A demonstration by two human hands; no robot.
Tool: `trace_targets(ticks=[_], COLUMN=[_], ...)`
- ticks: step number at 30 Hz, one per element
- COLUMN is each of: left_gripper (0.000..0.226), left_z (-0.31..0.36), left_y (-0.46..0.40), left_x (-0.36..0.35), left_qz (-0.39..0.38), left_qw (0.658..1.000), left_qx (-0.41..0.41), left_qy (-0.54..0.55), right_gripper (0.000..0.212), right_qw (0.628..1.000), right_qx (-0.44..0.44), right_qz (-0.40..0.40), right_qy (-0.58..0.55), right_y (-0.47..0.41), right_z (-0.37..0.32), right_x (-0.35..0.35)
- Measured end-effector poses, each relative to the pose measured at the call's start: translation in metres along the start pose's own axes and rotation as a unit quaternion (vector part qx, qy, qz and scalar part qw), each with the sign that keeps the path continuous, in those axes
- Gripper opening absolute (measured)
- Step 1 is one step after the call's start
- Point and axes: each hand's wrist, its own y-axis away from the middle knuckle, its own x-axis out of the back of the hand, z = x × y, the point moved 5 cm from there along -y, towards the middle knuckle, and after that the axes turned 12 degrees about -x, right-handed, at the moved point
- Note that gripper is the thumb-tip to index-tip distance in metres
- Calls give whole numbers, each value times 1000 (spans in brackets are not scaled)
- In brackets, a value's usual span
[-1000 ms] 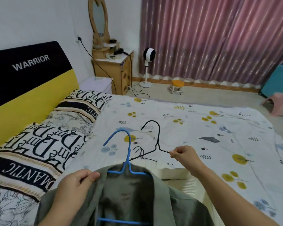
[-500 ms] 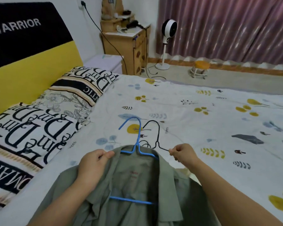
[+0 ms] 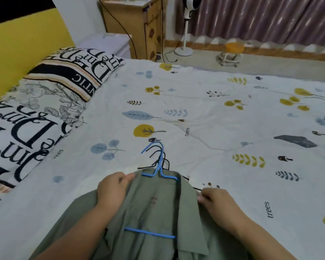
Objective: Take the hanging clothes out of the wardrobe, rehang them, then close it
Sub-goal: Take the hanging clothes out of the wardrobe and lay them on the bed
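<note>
Black hangers mostly hidden under shirt — count unclear.

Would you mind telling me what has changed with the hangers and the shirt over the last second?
The right hand brought the black hangers in under the green shirt, hooks now beside the blue hanger, still pinching the wire. The left hand still grips the collar; the shirt stays on the blue hanger, on the bed.

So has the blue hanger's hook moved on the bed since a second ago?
Yes. The blue hanger came toward the person: its hook now lies short of the yellow tree print it overlapped before.
</note>
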Motion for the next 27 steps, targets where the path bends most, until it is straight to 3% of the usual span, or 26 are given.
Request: trace_targets(ticks=[2,4,6,9,11,13,18,23,27], left_gripper=[41,29,49,61,65,68,55,34,31], left_z=[8,16,22,11,-3,-12,15,72,105], left_y=[-4,-3,10,44,65,73,83,109,139], left_x=[-7,-11,-15,-31,-37,-34,3,73,147], left_qz=[-9,-10,-20,-168,-270,-317,-314,-294,-264], left_qw=[1000,996,978,938,918,912,914,937,947], left_qx=[-12,-50,-85,-82,-72,-49,-56,-85,-102], left_qy=[1,-80,-189,-292,-283,-257,-251,-170,-153], right_gripper=[34,28,25,14,28,27,36,35,34], right_qw=[998,995,992,986,981,975,987,997,996], right_qx=[-20,-40,-50,-16,-4,3,-14,36,66], right_qz=[61,95,104,141,156,170,107,20,-19], right_qy=[-2,13,55,90,117,144,121,70,59], right_y=[-8,-16,-21,-17,-13,2,46,111,166], right_z=[5,12,20,19,18,10,-6,-56,-105], right_x=[6,-2,-19,-35,-37,-30,-15,17,41])
